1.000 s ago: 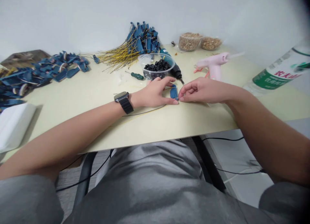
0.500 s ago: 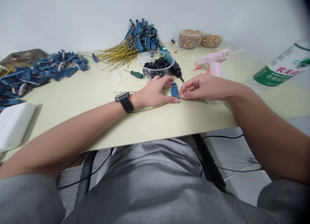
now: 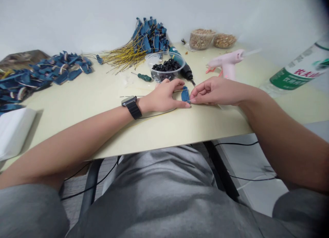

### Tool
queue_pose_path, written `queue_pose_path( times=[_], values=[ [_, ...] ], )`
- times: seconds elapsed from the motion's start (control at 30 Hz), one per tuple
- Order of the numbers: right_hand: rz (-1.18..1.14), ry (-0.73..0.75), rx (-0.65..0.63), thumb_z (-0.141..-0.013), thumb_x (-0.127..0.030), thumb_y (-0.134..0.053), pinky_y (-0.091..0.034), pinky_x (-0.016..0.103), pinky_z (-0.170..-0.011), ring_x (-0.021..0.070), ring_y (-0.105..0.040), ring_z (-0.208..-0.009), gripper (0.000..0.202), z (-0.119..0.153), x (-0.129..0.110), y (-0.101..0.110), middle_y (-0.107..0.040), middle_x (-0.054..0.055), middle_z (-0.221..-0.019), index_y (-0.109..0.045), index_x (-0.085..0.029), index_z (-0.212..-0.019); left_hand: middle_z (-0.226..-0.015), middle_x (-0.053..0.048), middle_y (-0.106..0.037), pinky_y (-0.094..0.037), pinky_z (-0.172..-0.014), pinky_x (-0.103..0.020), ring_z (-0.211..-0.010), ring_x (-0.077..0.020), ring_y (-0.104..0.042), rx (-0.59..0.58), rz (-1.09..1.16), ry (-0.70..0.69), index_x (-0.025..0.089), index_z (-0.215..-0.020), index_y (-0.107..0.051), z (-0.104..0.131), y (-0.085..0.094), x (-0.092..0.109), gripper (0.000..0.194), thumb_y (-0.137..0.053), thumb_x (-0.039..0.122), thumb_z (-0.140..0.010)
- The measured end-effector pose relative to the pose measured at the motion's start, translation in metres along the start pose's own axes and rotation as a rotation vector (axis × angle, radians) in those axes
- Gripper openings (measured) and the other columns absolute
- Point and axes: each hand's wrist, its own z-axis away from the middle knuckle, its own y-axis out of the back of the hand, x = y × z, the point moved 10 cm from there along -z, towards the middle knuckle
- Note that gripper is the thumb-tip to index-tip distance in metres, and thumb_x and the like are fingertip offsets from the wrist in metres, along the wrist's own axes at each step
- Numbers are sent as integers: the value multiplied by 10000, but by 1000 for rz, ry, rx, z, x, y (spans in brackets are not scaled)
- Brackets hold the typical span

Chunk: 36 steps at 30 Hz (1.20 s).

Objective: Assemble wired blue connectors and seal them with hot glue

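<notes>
Carrying everything, the worktop has a blue heap at its left and a blue bundle with yellow stems at the back. A bottle is at the right, beyond the glue gun. Behind the left hand sits the tub of black bits. That hand's fingers are wide around the blue piece, on the worktop; the right hand's fingers are narrow at its near end, whatever they pinch too small to tell.
</notes>
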Motion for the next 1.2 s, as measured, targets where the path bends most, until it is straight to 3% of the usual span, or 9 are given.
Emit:
queue_pose_path(
  times=[0.3,0.97,1.1,1.2],
  values=[
    [-33,-6,-3,-871,-667,-960,-285,331,-586,141,-429,-590,422,-4,7,-1,-578,-13,-683,-838,-271,-948,-1673,-233,-708,-488,-1405,-640,-1669,-445,-620,6,31,-7,199,-1580,-656,-1,-1,-2,922,-949,653,-834],
    [-48,-20,-14,-874,-638,-964,-318,325,-571,141,-447,-580,395,-6,8,-2,-604,-12,-685,-841,-271,-952,-1671,-242,-709,-467,-1419,-635,-1659,-446,-635,5,51,-19,195,-1578,-655,-3,-1,-2,941,-955,667,-822],
    [-43,-33,30,-888,-632,-982,-327,334,-569,149,-471,-571,404,0,5,5,-597,-9,-660,-857,-260,-984,-1672,-232,-718,-451,-1426,-639,-1655,-440,-639,9,39,2,198,-1578,-664,-2,-1,-3,934,-961,661,-824],
    [-123,-15,141,-882,-659,-1015,-309,346,-567,149,-457,-560,467,7,0,18,-558,-6,-643,-849,-239,-1002,-1666,-213,-725,-451,-1424,-618,-1650,-429,-636,26,18,14,202,-1588,-668,-2,0,-2,953,-955,695,-825]
  ],
)
